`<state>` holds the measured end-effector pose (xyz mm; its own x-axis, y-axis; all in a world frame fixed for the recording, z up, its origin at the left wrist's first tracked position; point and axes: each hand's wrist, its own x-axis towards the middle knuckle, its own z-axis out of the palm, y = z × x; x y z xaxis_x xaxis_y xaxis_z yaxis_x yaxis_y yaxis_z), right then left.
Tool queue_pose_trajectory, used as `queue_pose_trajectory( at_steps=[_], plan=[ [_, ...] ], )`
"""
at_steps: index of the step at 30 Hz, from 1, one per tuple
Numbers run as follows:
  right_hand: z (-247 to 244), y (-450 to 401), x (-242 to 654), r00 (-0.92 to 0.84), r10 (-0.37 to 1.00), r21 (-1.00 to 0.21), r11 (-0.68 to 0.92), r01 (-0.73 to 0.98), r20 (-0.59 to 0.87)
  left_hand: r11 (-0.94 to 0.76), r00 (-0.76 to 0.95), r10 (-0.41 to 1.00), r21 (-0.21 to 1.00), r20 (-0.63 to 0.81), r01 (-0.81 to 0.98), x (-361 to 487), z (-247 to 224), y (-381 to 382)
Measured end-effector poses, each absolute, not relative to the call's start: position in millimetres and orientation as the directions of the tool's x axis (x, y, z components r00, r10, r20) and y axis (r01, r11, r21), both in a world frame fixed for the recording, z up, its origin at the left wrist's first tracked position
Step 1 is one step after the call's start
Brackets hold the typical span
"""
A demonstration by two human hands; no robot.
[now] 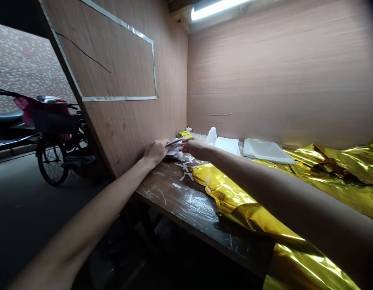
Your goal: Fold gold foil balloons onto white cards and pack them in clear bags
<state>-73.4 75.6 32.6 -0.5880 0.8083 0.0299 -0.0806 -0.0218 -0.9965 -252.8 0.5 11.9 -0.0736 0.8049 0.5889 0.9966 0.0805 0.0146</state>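
Observation:
At the far left end of the table, my left hand (pixel 156 152) is closed around one end of a thin, flat grey object (pixel 176 141); its kind is too small to make out. My right hand (pixel 197 148) has its fingers curled at the other end of that object and appears to pinch it. Beneath and beside both hands lie white sheets (pixel 174 154) and scattered white paper scraps (pixel 186 167). A yellow printed sheet (pixel 184 134) sits just behind them, close to the wall.
Shiny gold foil balloon material (pixel 235 193) spreads over the table (pixel 186 201) and hangs off its front edge. White paper (pixel 227 145) and a stack of clear plastic sleeves (pixel 265 150) lie at the back. A wooden partition (pixel 126 121) borders the left, with a bicycle (pixel 53 157) beyond.

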Motion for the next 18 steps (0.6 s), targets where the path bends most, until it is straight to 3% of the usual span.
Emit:
queue_pose_trajectory(
  at_steps=[3, 7, 18],
  plan=[
    [21, 80, -73, -0.486, 0.873, -0.997, -0.074, -0.021, -0.054, 0.122, -0.122, 0.768, 0.043, 0.629, 0.992, -254, 7, 3],
    [9, 82, -71, -0.481, 0.872, -0.995, -0.103, -0.002, -0.090, 0.150, -0.162, 0.741, 0.074, 0.651, 0.986, -255, 4, 2],
    [36, 79, -74, -0.579, 0.815, -0.996, -0.013, -0.086, 0.039, 0.104, -0.204, 0.704, 0.186, 0.681, 0.977, -258, 1, 0]
  ],
)
